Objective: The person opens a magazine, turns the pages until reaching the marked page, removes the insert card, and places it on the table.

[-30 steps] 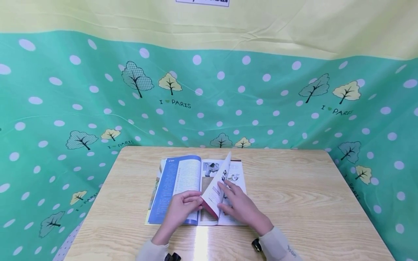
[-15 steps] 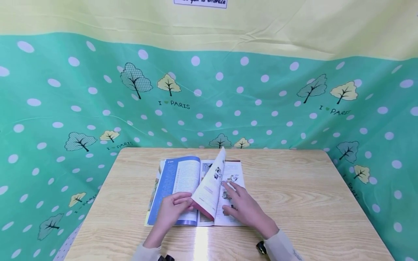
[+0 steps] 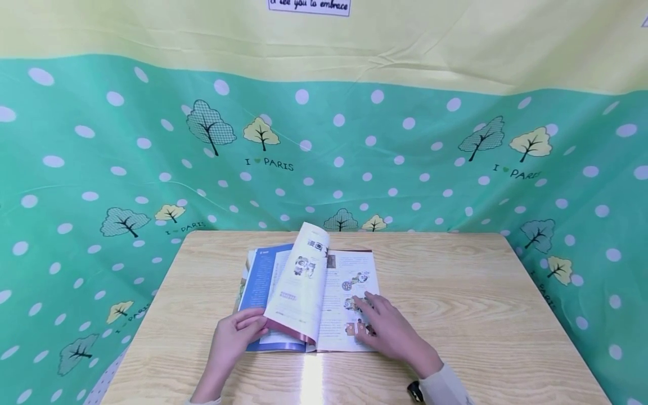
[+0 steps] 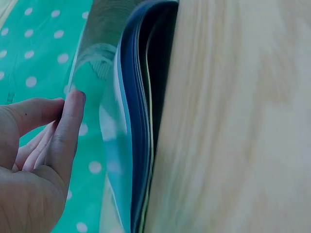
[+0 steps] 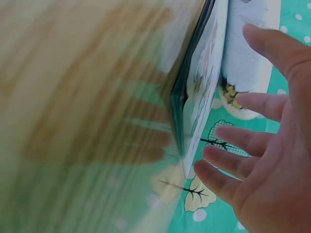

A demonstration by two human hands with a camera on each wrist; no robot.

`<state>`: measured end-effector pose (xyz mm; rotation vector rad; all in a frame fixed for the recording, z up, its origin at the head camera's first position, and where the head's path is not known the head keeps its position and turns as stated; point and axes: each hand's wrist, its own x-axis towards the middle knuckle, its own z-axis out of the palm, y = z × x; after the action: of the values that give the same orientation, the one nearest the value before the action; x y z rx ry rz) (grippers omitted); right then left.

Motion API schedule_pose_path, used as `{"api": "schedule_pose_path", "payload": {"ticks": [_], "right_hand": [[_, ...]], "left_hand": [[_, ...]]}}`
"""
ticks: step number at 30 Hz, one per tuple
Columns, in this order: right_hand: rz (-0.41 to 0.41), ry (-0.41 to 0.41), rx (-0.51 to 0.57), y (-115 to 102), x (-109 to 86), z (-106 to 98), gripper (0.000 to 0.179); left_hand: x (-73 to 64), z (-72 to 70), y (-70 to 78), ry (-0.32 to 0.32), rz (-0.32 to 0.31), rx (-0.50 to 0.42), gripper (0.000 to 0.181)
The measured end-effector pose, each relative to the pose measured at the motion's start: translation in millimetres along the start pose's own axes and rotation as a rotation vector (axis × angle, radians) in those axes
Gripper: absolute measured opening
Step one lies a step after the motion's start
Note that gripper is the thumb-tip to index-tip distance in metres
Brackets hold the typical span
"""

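An open magazine (image 3: pixel 336 334) lies on the wooden table, with blue-bordered left pages and small cartoon drawings down its right page. My left hand (image 3: pixel 232 340) pinches the lower outer corner of a lifted page (image 3: pixel 298 292), which curves up over the left side. In the left wrist view, the thumb and finger of that hand (image 4: pixel 43 145) meet at the page's edge. My right hand (image 3: pixel 397 337) is at the right page's lower outer part with fingers spread. The right wrist view has this hand (image 5: pixel 267 145) beside the magazine's edge, gripping nothing.
The wooden table (image 3: pixel 455 292) reaches out to both sides of the magazine. Behind it hangs a green and yellow curtain (image 3: pixel 354 140) with dots and trees. A bright light reflection shows on the table in front.
My left hand has moved left, drawing the pinched page across from the right side to over the left pages. My right hand has shifted right, off the lifted page.
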<state>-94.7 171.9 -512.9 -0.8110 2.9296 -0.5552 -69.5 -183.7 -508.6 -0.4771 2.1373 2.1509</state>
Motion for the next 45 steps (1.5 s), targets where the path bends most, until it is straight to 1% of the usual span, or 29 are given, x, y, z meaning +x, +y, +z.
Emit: {"api": "schedule_pose_path", "payload": {"ticks": [6,9,12,18,23,29,32,35,37,38,41,45], "right_hand": [[0.022,-0.122,0.010,6,-6.8,0,0.092],[0.010,-0.140,0.002,8,-9.3,0,0.097],[-0.003,-0.147,-0.017,9,-10.8,1,0.099],[-0.003,-0.158,-0.006,9,-11.6,-1,0.089],[-0.017,-0.162,0.012,10,-12.6,-4,0.081],[-0.006,-0.185,0.041,13,-12.1,-6,0.072],[-0.007,-0.163,0.076,17,-13.1,-7,0.064],[-0.014,-0.110,0.115,20,-14.7,-8,0.056],[-0.015,-0.073,0.136,21,-15.7,-9,0.054],[-0.013,-0.058,0.144,21,-16.1,-9,0.054],[0.007,-0.030,0.156,22,-16.9,-9,0.054],[0.064,0.014,0.169,21,-16.8,-8,0.049]], "left_hand": [[-4.6,-22.6,-5.0,0.062,-0.040,0.038,0.034],[-6.6,-31.1,-8.1,0.082,-0.051,0.065,0.035],[-8.2,-36.4,-9.8,0.102,-0.072,0.088,0.035],[-9.7,-45.1,-11.8,0.114,-0.080,0.149,0.033],[-10.0,-50.2,-13.0,0.121,-0.094,0.178,0.035],[-11.4,-54.3,-15.1,0.125,-0.116,0.203,0.036],[-11.7,-56.1,-16.8,0.123,-0.118,0.208,0.037],[-12.4,-57.9,-17.8,0.125,-0.120,0.217,0.038],[-13.2,-59.1,-17.8,0.124,-0.120,0.221,0.038],[-13.9,-59.7,-17.4,0.127,-0.119,0.237,0.038],[-16.0,-61.6,-15.4,0.140,-0.118,0.326,0.041],[-18.2,-63.1,-10.2,0.173,-0.102,0.458,0.050]]}}
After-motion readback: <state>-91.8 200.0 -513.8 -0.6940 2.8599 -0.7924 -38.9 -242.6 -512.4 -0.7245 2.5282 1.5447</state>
